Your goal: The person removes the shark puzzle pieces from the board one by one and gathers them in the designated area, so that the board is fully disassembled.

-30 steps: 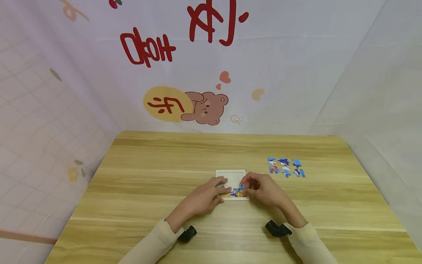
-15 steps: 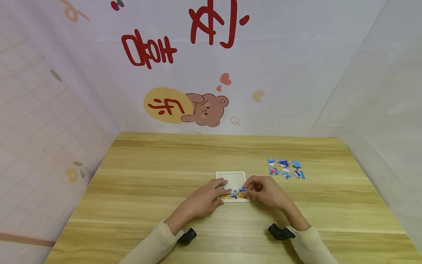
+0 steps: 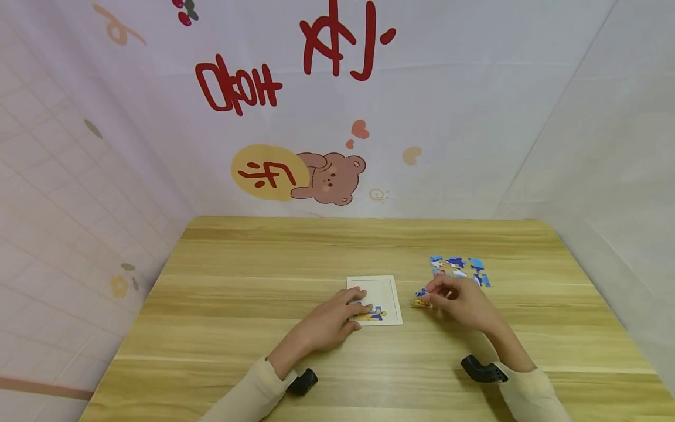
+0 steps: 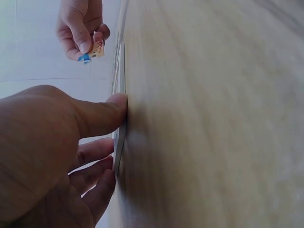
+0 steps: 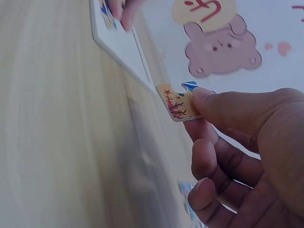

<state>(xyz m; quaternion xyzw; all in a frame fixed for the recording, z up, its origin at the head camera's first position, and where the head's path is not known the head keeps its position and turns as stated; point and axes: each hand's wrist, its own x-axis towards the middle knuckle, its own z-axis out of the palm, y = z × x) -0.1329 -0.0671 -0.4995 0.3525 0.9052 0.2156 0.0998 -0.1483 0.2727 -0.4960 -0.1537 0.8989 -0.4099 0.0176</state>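
Note:
My right hand (image 3: pixel 466 302) pinches a jigsaw puzzle piece (image 3: pixel 420 299) between thumb and fingertips, to the right of the board. The right wrist view shows it is sandy yellow with red coral and a blue corner. My left hand (image 3: pixel 329 321) rests with spread fingers on the left side of a white puzzle board (image 3: pixel 394 299). In the left wrist view its thumb (image 4: pixel 107 114) lies at the board's edge. Joined blue and yellow pieces (image 3: pixel 377 314) lie along the board's near edge, partly hidden under the left fingers.
Several loose blue puzzle pieces (image 3: pixel 456 262) lie in rows on the wooden table (image 3: pixel 263 252), beyond my right hand, which hides some of them. White printed cloth (image 3: pixel 448 105) hangs behind the table and at both sides.
My right hand has lifted the corner puzzle piece off the board's lower right and carried it right, over the table. My left hand stays on the board.

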